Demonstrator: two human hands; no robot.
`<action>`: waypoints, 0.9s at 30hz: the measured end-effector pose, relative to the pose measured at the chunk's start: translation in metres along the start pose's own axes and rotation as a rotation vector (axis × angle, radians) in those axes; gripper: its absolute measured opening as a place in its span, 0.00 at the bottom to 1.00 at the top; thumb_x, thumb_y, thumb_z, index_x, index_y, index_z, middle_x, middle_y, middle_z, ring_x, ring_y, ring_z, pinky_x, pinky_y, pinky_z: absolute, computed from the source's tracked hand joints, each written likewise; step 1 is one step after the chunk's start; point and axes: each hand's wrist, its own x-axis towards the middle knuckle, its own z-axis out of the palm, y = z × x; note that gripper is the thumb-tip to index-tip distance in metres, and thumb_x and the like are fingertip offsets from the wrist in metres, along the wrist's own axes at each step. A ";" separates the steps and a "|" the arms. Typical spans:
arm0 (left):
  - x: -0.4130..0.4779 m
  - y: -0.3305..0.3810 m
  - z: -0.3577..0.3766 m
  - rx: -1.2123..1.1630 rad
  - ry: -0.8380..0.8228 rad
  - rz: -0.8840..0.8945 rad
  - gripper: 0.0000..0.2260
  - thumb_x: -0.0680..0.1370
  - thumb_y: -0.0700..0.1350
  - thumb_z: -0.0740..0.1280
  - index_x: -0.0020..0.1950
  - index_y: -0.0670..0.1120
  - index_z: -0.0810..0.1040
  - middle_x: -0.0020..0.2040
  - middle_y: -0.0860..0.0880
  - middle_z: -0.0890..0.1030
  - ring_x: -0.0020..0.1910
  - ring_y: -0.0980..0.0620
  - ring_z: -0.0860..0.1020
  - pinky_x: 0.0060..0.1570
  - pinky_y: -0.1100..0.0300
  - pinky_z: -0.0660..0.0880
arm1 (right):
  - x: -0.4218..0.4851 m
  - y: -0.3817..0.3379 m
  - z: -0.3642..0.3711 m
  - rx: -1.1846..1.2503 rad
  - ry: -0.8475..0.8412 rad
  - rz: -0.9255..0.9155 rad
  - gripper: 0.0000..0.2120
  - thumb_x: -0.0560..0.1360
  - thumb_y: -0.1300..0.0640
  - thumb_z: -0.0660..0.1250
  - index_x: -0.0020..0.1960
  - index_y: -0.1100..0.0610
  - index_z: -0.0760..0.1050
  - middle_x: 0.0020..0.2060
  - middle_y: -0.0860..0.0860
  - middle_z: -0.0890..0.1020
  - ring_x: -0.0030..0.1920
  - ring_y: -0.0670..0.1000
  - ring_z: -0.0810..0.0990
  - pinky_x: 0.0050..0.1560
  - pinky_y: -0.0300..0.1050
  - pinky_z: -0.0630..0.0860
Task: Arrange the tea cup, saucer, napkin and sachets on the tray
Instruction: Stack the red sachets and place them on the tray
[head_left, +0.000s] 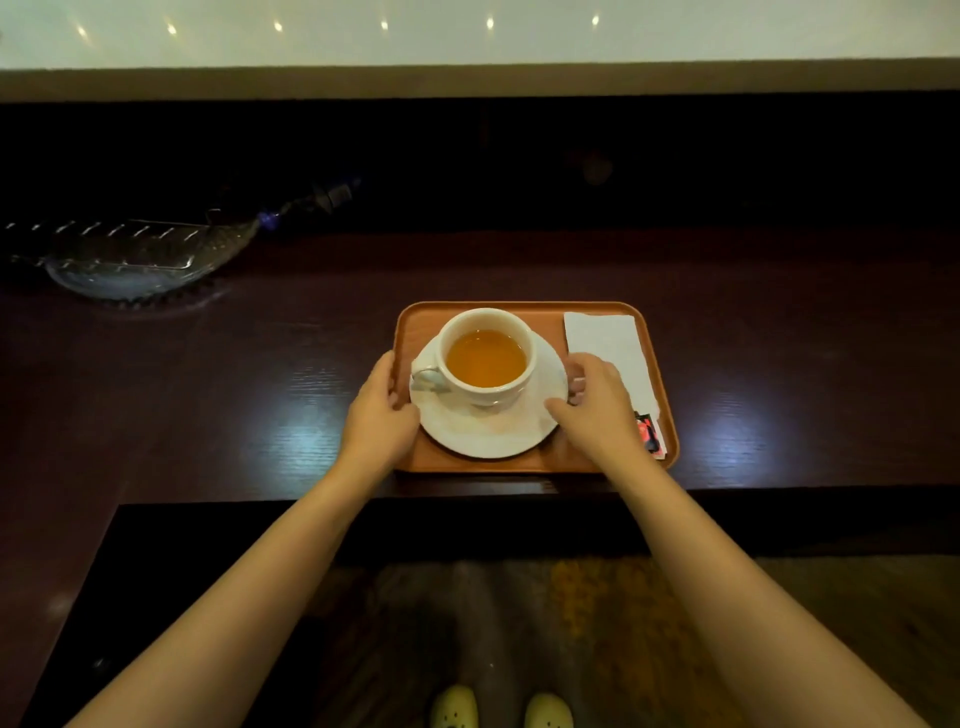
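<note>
On the orange tray (540, 462) on the dark counter (260, 374), both hands, left (382, 410) and right (597, 400), grip opposite edges of the white saucer (483, 431) bearing the filled tea cup (485, 356), with napkin (608, 348) and sachets (650, 435) lying along the tray's right side.

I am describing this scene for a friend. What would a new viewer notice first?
The white tea cup full of amber tea, on its saucer on the orange tray at centre. The left hand and right hand touch the saucer's two sides.
</note>
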 end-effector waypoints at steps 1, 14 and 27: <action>0.001 -0.002 0.000 -0.004 -0.033 -0.015 0.27 0.73 0.40 0.64 0.69 0.56 0.63 0.67 0.52 0.73 0.60 0.57 0.73 0.58 0.59 0.71 | -0.002 0.001 0.000 -0.044 0.017 0.028 0.24 0.71 0.60 0.68 0.64 0.56 0.66 0.64 0.56 0.69 0.60 0.56 0.72 0.62 0.52 0.72; 0.015 0.005 0.004 0.053 -0.048 0.025 0.25 0.68 0.33 0.60 0.60 0.56 0.74 0.49 0.51 0.80 0.49 0.49 0.78 0.51 0.50 0.76 | -0.012 -0.010 0.015 -0.089 0.024 0.114 0.20 0.71 0.62 0.67 0.63 0.60 0.69 0.62 0.58 0.70 0.58 0.56 0.74 0.56 0.44 0.72; -0.004 0.019 -0.011 0.126 0.127 0.069 0.23 0.73 0.38 0.62 0.67 0.51 0.67 0.61 0.50 0.75 0.55 0.53 0.75 0.52 0.62 0.69 | -0.011 -0.008 0.002 0.013 0.003 0.040 0.20 0.73 0.60 0.64 0.65 0.55 0.68 0.62 0.55 0.72 0.57 0.54 0.75 0.54 0.43 0.71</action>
